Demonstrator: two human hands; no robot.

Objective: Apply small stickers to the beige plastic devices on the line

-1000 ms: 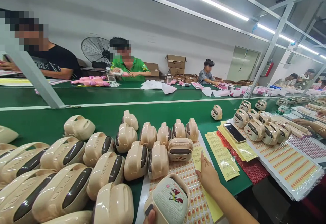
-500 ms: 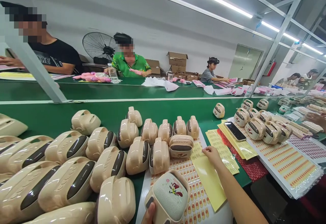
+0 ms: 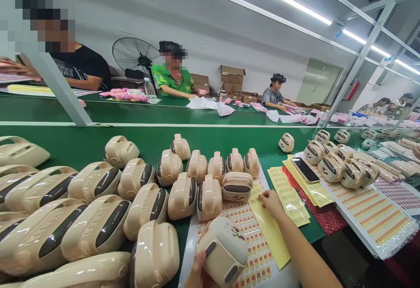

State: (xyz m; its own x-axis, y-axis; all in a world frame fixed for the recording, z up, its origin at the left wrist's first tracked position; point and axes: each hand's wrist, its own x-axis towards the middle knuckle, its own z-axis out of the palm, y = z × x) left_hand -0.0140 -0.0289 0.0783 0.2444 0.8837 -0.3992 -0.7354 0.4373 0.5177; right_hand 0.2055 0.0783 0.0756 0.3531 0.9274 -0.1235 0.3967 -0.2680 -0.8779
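Note:
My left hand (image 3: pixel 197 270) grips a beige portable speaker (image 3: pixel 225 253) from below and the left. The speaker is tilted, its pale grille with a red and green print facing up and its base with two dark rubber feet towards me. My right hand (image 3: pixel 271 202) is over a yellow sticker sheet (image 3: pixel 271 235), thumb and fingertips pinched together at its printed part. Whatever is between those fingertips is too small to make out. Under both lies a white sheet of small orange-red stickers (image 3: pixel 259 275). A speaker with a dark top panel (image 3: pixel 236 186) stands just left of the yellow sheet.
Rows of beige speakers (image 3: pixel 95 222) fill the left side. On the right lie another yellow sheet (image 3: pixel 288 196), a phone (image 3: pixel 305 170), a grouped set of speakers (image 3: pixel 331 167) and stacked sticker sheets (image 3: pixel 377 222). A metal post (image 3: pixel 59 82) rises left. Co-workers sit across the bench.
My left hand has turned the speaker, so its base with the rubber feet now shows and the grille faces more upward. My right hand stays at the yellow sheet. The view has shifted slightly.

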